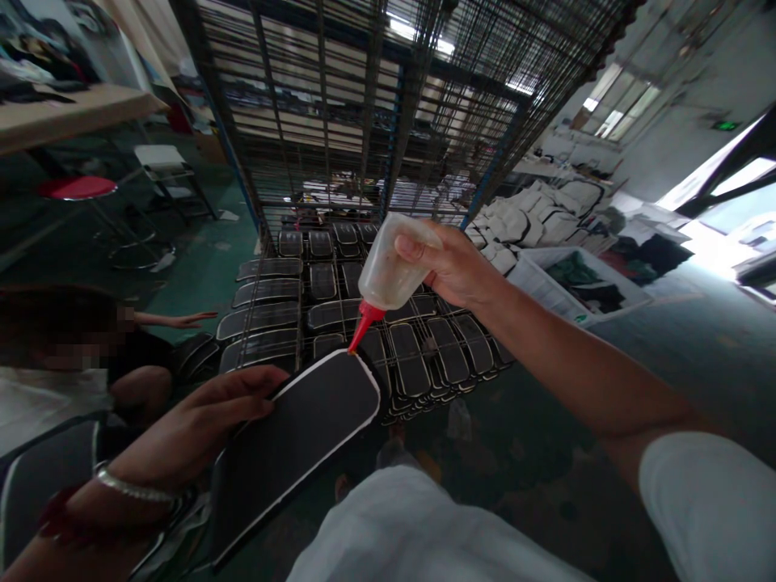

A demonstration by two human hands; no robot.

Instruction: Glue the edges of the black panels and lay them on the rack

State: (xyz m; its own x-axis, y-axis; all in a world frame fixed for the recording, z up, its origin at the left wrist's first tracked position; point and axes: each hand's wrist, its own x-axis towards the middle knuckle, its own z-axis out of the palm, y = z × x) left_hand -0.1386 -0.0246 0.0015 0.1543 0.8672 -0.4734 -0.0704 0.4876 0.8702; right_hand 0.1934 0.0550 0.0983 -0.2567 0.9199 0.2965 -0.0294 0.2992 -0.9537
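My left hand [224, 408] grips the upper left edge of a dark panel [303, 428] with rounded corners, thumb on top. A white line runs along the panel's border, around its far end and down the near side. Turned nozzle-down, a translucent squeeze bottle [388, 271] is held in my right hand [449, 259]. Its red nozzle [364, 322] has its tip at the panel's far edge, on or just above the white line. The fingers behind the bottle are partly hidden.
Many similar dark panels [409, 360] lie in rows on a wire rack [388, 105] ahead. Left sits another person [139, 380], one hand stretched toward the rack. A red stool [78, 187] stands behind. To the right are a white bin [546, 283] and piled white pieces [546, 214].
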